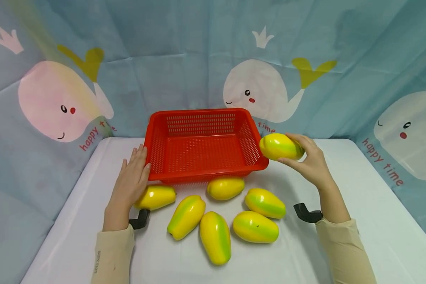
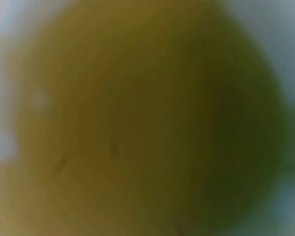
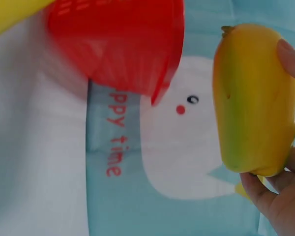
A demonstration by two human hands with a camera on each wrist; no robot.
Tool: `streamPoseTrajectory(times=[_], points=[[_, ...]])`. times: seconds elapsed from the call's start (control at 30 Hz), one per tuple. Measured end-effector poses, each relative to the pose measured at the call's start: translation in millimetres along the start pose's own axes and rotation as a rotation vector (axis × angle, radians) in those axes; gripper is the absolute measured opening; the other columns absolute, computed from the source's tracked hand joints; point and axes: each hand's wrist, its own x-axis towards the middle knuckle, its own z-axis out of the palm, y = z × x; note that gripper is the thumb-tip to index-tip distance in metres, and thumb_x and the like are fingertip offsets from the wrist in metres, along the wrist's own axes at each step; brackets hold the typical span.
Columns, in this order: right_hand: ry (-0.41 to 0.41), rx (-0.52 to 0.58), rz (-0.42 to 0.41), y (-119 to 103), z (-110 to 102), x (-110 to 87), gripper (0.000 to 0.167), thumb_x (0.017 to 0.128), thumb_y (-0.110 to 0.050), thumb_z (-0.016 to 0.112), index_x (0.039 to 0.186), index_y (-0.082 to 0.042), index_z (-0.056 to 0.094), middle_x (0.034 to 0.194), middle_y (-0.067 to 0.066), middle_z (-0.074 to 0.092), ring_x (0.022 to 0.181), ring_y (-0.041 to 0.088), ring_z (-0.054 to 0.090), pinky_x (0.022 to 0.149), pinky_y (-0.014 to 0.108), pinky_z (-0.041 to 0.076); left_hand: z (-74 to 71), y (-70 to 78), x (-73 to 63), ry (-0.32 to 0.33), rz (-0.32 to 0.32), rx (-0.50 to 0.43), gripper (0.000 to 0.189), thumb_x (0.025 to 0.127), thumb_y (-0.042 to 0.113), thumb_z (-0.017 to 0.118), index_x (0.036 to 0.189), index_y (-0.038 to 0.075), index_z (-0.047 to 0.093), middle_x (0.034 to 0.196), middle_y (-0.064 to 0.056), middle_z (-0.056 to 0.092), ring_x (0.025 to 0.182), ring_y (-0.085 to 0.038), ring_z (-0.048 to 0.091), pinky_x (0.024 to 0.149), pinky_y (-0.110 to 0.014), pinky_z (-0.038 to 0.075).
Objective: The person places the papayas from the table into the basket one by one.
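Observation:
My right hand (image 1: 310, 161) grips a yellow-green papaya (image 1: 281, 146) between thumb and fingers, held up at the right rim of the red basket (image 1: 206, 176). In the right wrist view this papaya (image 3: 255, 101) stands lengthwise, its stem end at the top and fingertips at the other end. Straight fingers of my left hand (image 1: 129, 181) rest along the basket's left side. Beneath that hand lies another papaya (image 1: 157, 197), partly covered by it. A blurred papaya (image 2: 137, 118) fills most of the left wrist view. The basket's visible floor is bare.
Several more papayas lie on the white table (image 1: 156, 256) in front of the basket, among them a papaya (image 1: 225, 188) close by its front wall and a papaya (image 1: 215, 238) nearer to me. A blue curtain (image 1: 163, 79) with whale prints hangs right behind the basket.

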Motion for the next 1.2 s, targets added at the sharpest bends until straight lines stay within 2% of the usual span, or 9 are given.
streamPoseTrajectory(times=[0.13,0.37,0.5,0.73,1.0,1.2], points=[[-0.037,0.031,-0.026,-9,9,9.7,0.064,0.074,-0.010,0.081,0.132,-0.008,0.054,0.127,0.010,0.054,0.111,0.024,0.045,0.088,0.022,0.038,-0.3,0.3,0.2,-0.002,-0.012,-0.001,0.060,0.102,0.028,0.033,0.151,0.004,0.010,0.157,-0.014,0.009,0.144,-0.031,0.004,0.112,-0.057,0.003],[-0.096,0.056,-0.089,-24,24,26.5,0.064,0.073,-0.011,0.081,0.131,-0.009,0.054,0.129,0.009,0.054,0.117,0.026,0.044,0.093,0.048,0.040,0.5,-0.3,0.4,0.002,-0.012,0.006,0.059,0.102,0.028,0.033,0.151,0.003,0.010,0.157,-0.014,0.010,0.144,-0.031,0.005,0.112,-0.057,0.003],[-0.118,0.063,-0.121,-36,28,36.9,0.063,0.074,-0.013,0.081,0.131,-0.010,0.054,0.131,0.008,0.053,0.120,0.029,0.043,0.094,0.053,0.039,0.4,0.1,0.5,0.006,-0.010,0.006,0.059,0.102,0.028,0.033,0.151,0.003,0.011,0.157,-0.014,0.010,0.144,-0.031,0.005,0.112,-0.057,0.004],[-0.176,0.042,-0.172,-53,38,57.2,0.063,0.075,-0.018,0.080,0.131,-0.008,0.053,0.131,0.010,0.053,0.119,0.029,0.044,0.094,0.052,0.040,-0.2,0.3,0.0,0.006,-0.010,0.009,0.059,0.101,0.028,0.034,0.151,0.003,0.012,0.157,-0.014,0.011,0.143,-0.031,0.006,0.111,-0.058,0.006],[-0.290,-0.004,-0.228,-71,58,83.5,0.066,0.074,-0.024,0.082,0.131,-0.008,0.054,0.128,0.008,0.054,0.117,0.025,0.045,0.093,0.044,0.042,-1.2,0.7,-1.4,0.000,-0.023,0.010,0.060,0.101,0.028,0.035,0.151,0.004,0.012,0.157,-0.014,0.011,0.144,-0.031,0.006,0.112,-0.057,0.005],[-0.354,0.000,-0.287,-82,72,95.6,0.063,0.076,-0.026,0.080,0.131,-0.009,0.054,0.126,0.006,0.056,0.113,0.024,0.044,0.092,0.043,0.041,-1.0,1.6,-1.5,-0.001,-0.021,0.003,0.060,0.101,0.027,0.035,0.151,0.003,0.012,0.157,-0.013,0.010,0.144,-0.030,0.005,0.112,-0.057,0.005]])
